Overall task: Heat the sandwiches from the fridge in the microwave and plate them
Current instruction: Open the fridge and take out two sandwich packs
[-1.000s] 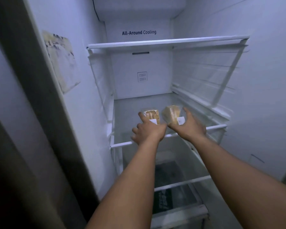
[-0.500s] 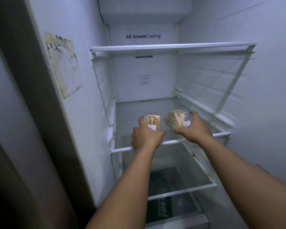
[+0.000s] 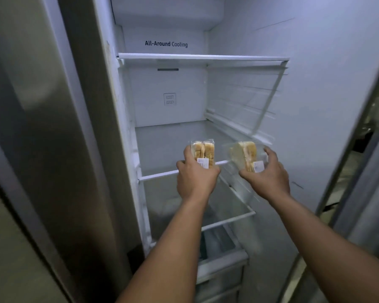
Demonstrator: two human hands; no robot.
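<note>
Two sandwiches in clear plastic packs with white labels are in front of the open fridge. My left hand [image 3: 196, 180] grips the left sandwich pack [image 3: 202, 150], holding it upright just above the front rail of the glass shelf [image 3: 162, 141]. My right hand [image 3: 268, 173] grips the right sandwich pack [image 3: 244, 154], tilted, to the right of the shelf's front corner. Both packs are lifted off the shelf. No microwave or plate is in view.
The fridge interior is white, with an upper shelf [image 3: 201, 56], a lower glass shelf [image 3: 228, 219] and drawers [image 3: 223, 265] below. A steel door panel [image 3: 42, 127] stands at left. The open fridge door [image 3: 315, 106] is at right, its edge beside a dark room.
Both hands have drawn the sandwich packs back from the shelf toward me, past its front rail. The view has shifted right, showing more of the door's edge.
</note>
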